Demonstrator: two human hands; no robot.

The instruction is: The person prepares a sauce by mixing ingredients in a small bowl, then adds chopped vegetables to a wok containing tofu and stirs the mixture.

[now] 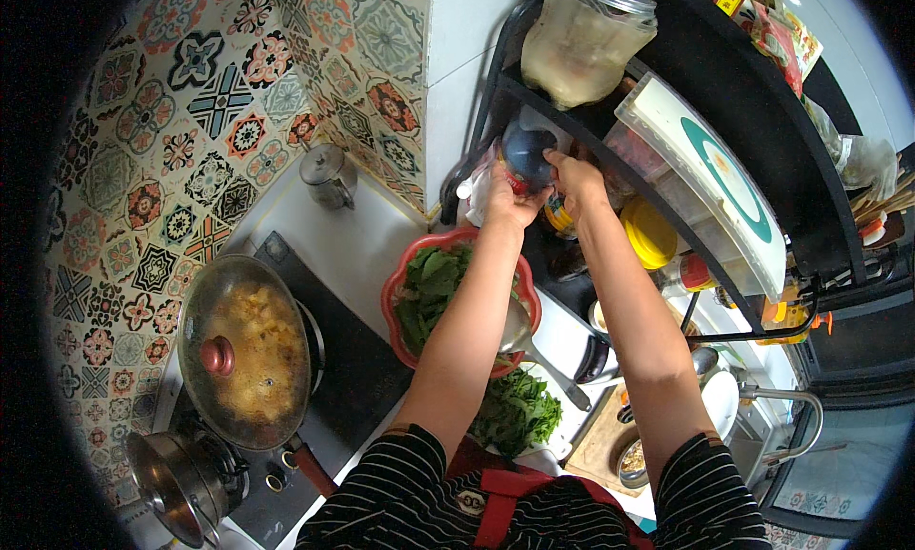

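Both my arms reach forward to the lower level of a black shelf rack [572, 131]. My left hand [515, 202] is closed around the lower side of a dark blue round container [527, 154] with a red patch. My right hand [577, 180] pinches at the container's right edge, its fingers partly hidden. Whether the container still rests on the shelf, I cannot tell. Beneath my left forearm stands a red scalloped bowl [389, 297] of leafy greens [434, 283]. A metal ladle [516, 327] lies beside it.
At the left, a pan with a glass lid [253, 350] sits on the black stove [353, 359], near a metal pot [181, 474]. A metal canister [327, 173] stands in the corner. Chopped greens [519, 412], an eggplant [591, 359] and a cutting board [600, 445] are nearer me.
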